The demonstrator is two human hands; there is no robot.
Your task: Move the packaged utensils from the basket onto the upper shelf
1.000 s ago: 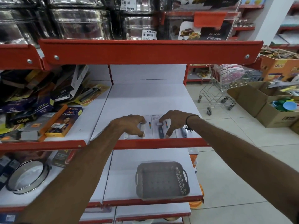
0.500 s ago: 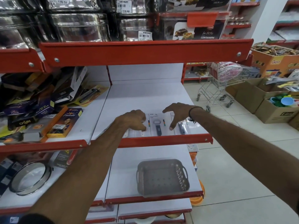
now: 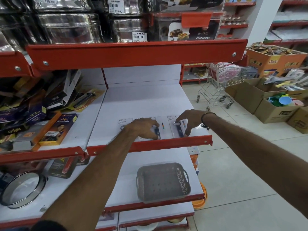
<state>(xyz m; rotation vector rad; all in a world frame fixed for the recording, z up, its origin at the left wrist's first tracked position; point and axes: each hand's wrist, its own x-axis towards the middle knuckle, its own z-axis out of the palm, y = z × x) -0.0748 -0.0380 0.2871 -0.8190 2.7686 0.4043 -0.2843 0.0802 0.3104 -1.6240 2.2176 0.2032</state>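
Observation:
Three packaged utensils, white cards holding blue-handled tools, lie side by side at the front of the white upper shelf [image 3: 141,100]. My left hand [image 3: 143,129] covers the middle pack [image 3: 163,126], thumb and fingertips pinched over its blue handle. The left pack [image 3: 123,122] peeks out beside my wrist. My right hand [image 3: 189,120] grips the right pack [image 3: 179,131] between fingers at its top and thumb at its lower end. One shelf down stands the grey plastic basket [image 3: 160,182], with nothing in it.
A red lip [image 3: 150,145] runs along the upper shelf's front edge. Boxed goods [image 3: 55,129] are piled on the neighbouring shelf to the left. A round sieve [image 3: 21,189] lies lower left. In the aisle to the right are a wire trolley [image 3: 220,84] and cardboard boxes [image 3: 266,100].
My right hand, hovering with spread fingers half a second ago, has come down on the right pack. My left hand has shifted right onto the middle pack.

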